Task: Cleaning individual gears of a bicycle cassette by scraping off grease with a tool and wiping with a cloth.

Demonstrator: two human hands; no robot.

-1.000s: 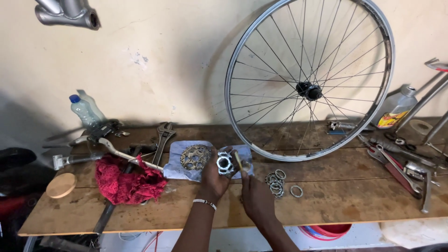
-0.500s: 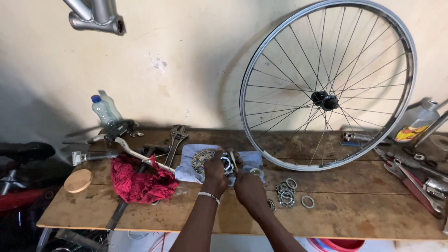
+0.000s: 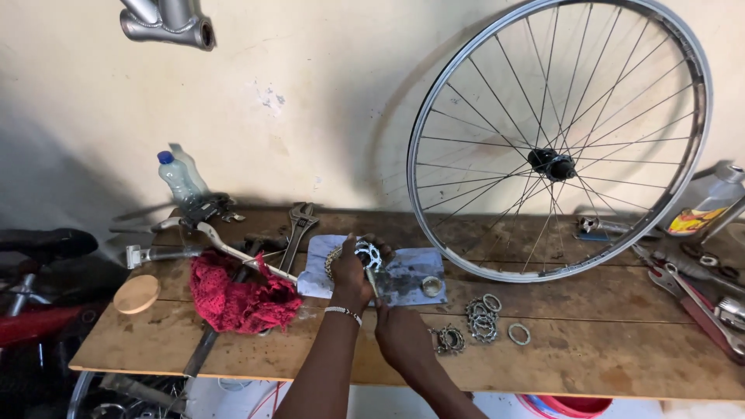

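My left hand [image 3: 351, 273] holds a small toothed metal sprocket [image 3: 366, 253] upright over a dirty pale cloth [image 3: 407, 271] on the wooden bench [image 3: 590, 361]. My right hand [image 3: 400, 335] grips a thin tool whose tip [image 3: 372, 282] reaches up against the sprocket. A larger sprocket [image 3: 332, 262] lies on the cloth behind my left hand. A small metal ring [image 3: 431, 286] rests on the cloth to the right. Loose sprockets and spacer rings [image 3: 483, 316] lie on the bench right of my hands.
A spoked bicycle wheel [image 3: 555, 140] leans against the wall at the back right. A red rag [image 3: 239, 295], an adjustable wrench [image 3: 296, 230], a plastic bottle [image 3: 178, 178] and a round wooden lid [image 3: 136, 295] sit left. More tools [image 3: 698, 299] lie at the far right.
My view has shifted left, so the wheel and bench sit further right. My left hand has raised the sprocket over the cloth and my right hand has dropped lower, tool still against it.
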